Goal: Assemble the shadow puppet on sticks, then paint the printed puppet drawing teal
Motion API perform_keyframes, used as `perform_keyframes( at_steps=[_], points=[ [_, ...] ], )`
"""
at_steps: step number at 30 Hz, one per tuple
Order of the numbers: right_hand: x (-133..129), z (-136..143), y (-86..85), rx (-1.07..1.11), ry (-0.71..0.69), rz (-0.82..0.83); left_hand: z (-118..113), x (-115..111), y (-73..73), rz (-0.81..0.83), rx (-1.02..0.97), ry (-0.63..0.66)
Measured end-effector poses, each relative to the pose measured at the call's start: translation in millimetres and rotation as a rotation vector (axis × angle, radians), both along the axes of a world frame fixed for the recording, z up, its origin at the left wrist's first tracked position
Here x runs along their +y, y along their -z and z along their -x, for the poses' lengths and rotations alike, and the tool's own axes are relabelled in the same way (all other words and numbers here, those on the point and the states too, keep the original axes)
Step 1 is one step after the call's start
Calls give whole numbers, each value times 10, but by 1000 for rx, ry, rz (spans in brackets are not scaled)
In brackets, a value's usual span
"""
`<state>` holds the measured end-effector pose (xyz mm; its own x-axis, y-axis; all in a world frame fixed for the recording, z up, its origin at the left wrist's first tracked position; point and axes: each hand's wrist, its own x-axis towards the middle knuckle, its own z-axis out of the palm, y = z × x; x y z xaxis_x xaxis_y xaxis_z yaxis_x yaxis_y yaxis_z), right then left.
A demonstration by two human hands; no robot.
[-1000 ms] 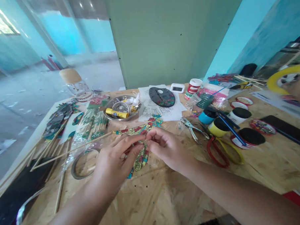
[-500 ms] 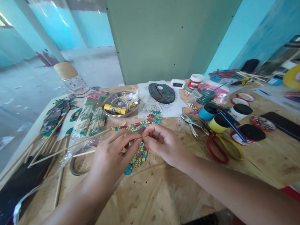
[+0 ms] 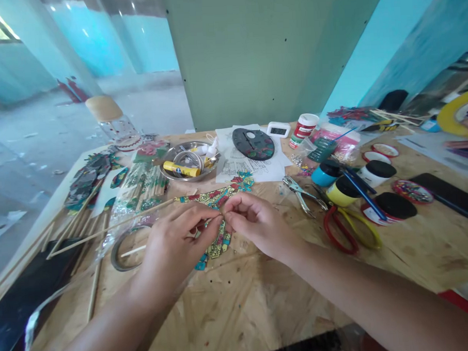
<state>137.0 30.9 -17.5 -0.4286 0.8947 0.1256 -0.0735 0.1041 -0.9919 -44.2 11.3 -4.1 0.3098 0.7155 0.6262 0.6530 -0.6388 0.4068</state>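
Over a colourful paper figure [image 3: 220,243] my two hands meet, fingertips almost touching. My left hand [image 3: 184,232] is closed in a pinch of thumb and forefinger. My right hand [image 3: 255,223] pinches from the other side, its other fingers curled. What sits between the fingertips is too small to make out. The figure is yellow, red and teal with black outlines, and my hands cover its middle. Its patterned arm [image 3: 196,197] reaches left to a thin wooden stick [image 3: 116,230], which slants down behind my left hand.
A metal bowl [image 3: 167,173] holds a yellow glue stick. Behind are a dark disc [image 3: 253,144] on printed sheets and a white timer [image 3: 277,129]. At right are a hole punch [image 3: 300,193], red-yellow-handled scissors [image 3: 339,233] and paint jars [image 3: 392,207]. A tape roll [image 3: 119,253] lies left.
My hands keep the same pinch over the figure, with only slight finger movement. The whole view has shifted a little.
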Motion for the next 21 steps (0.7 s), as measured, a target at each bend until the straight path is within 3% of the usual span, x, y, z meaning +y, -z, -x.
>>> perform_keyframes(
  at_steps=[5,9,13,17,21],
  points=[
    [32,-59,-50,-74,-7,-54,64,13,-25,35,55,-33],
    [50,-209,-146,-511,-97,-467,163,63,-33,142,112,-125],
    [24,-280,-42,-858,-223,-785,178,95,-2,197,107,-114],
    [-37,-241,18,-848,-201,-853,145,124,4,235,114,-109],
    [-92,-102,-247,-650,-64,-801,140,152,18,308,105,-149]
  ],
)
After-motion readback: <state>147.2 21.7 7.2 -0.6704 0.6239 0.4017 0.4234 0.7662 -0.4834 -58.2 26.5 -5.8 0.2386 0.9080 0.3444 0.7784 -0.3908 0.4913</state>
